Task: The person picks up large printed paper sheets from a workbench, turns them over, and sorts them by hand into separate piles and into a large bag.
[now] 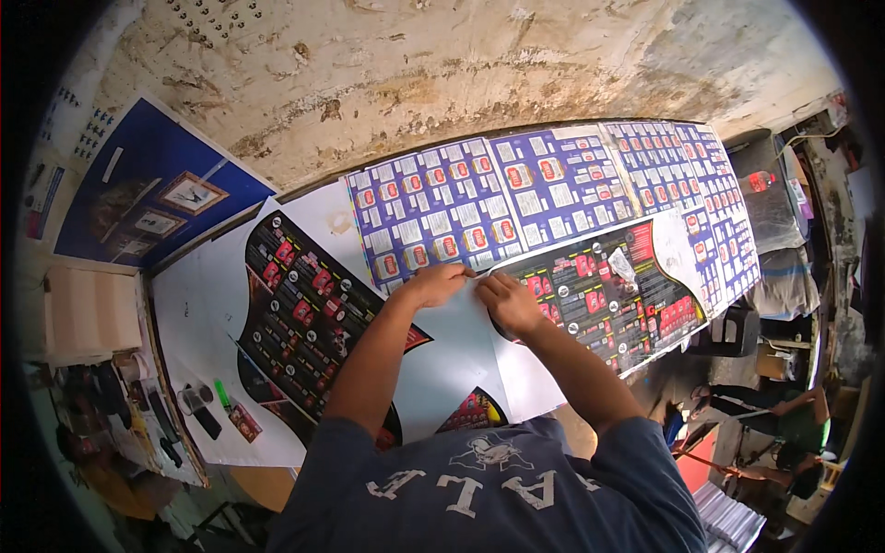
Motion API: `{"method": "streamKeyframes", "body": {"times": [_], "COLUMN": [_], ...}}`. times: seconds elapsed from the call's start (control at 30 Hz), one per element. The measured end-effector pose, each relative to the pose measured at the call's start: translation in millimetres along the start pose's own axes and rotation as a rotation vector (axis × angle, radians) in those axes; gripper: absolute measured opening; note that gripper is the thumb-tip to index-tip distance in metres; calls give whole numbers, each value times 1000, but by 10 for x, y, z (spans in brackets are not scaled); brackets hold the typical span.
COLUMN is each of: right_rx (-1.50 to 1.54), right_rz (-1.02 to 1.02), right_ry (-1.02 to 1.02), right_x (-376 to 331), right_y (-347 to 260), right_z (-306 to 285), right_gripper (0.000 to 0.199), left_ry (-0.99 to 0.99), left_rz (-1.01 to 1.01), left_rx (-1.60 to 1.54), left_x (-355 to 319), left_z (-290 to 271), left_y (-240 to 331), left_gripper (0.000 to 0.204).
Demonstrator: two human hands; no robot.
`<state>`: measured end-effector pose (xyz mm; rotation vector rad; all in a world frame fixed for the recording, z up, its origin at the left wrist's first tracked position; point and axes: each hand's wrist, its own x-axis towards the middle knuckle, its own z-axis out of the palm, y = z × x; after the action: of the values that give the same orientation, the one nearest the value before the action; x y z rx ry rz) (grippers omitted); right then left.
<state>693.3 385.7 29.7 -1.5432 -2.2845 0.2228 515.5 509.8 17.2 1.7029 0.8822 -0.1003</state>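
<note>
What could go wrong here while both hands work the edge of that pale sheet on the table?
1. The left hand and right hand pinch the pale sheet at one spot on its top edge; it might crease or tear there.
2. The pale sheet overlaps the black printed sheet and the blue label sheets, so a tug could drag them out of line.
3. The black sheet's near edge overhangs the table; it could slide off.

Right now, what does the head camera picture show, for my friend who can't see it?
A person's left hand and right hand pinch the edge of a pale sheet on a long table. Black printed sheets and blue printed sheets cover it.
</note>
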Motion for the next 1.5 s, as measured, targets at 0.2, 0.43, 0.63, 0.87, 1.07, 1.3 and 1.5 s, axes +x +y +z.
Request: {"method": "streamKeyframes", "body": {"times": [0.2,0.43,0.63,0.87,1.07,1.3,1.5], "right_rx": [31,129,10,-74,-57,-38,34], "right_rz": [27,165,-86,-261,-343,-261,-236], "right_ry": [110,164,56,3,10,-18,-37], "right_x": [-157,85,-27,65,-24,-251,-814], "right_y": [-82,68,154,373,452,273,-33], "right_z": [107,-63,-66,-209,-357,-494,-765], "right_gripper": [19,23,20,25,26,27,28], "left_ry": [7,90,108,198,183,225,537], "left_rz": [-15,52,79,83,47,50,355], "left_rx": [305,35,123,269,248,234,425], "left_x": [7,-89,-67,-28,-21,-35,-100], "left_z": [87,36,60,107,129,172,377], "left_y": [137,106,60,77,29,32,-148], "left_gripper": [31,31,30,28,31,28,15]}}
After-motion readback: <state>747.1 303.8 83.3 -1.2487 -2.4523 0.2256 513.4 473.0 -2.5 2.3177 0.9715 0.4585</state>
